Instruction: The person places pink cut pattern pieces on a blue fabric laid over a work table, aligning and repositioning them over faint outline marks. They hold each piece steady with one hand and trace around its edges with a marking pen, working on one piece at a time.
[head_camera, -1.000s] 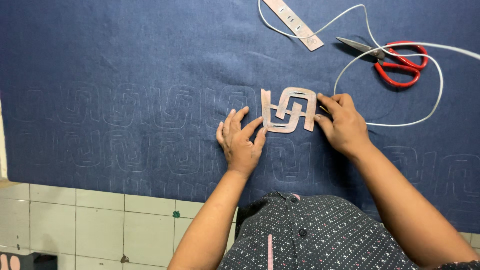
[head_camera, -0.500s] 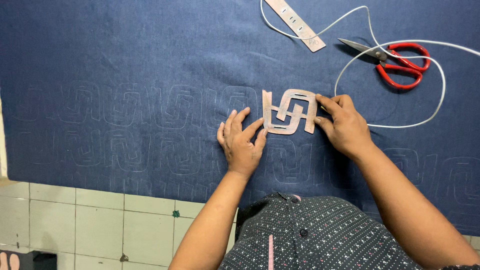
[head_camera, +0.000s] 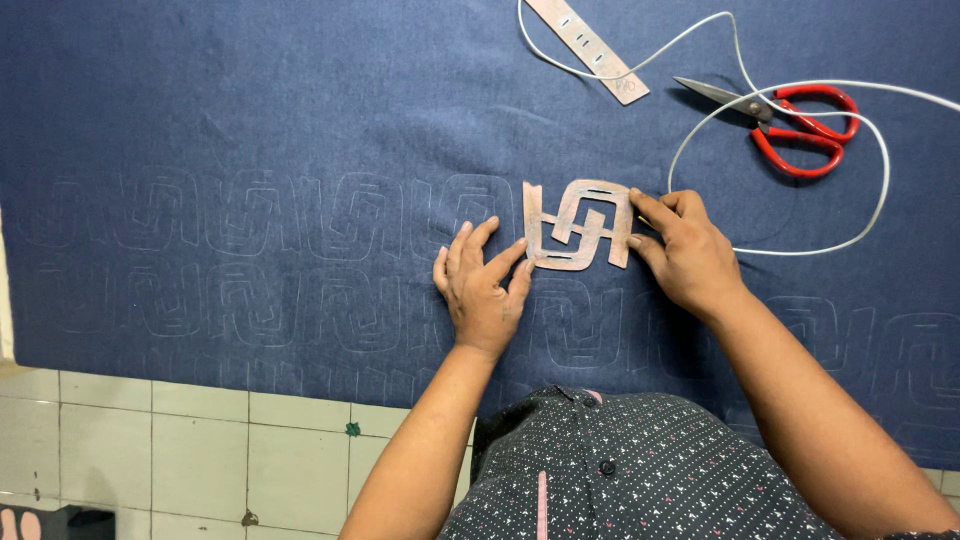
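While both hands (head_camera: 585, 270) flank it, pinkish interlocked stencil (head_camera: 577, 224) lies on navy cloth (head_camera: 250, 130).

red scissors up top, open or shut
Slightly open, it seems: the red scissors lie flat on the blue cloth, their two red handle loops spread a little apart. The blades look nearly together.

Bare forearms, no sleeves showing; dark navy button-front shirt (head_camera: 620, 470) with tiny pale-and-pink print, pink placket stripe, dark buttons.
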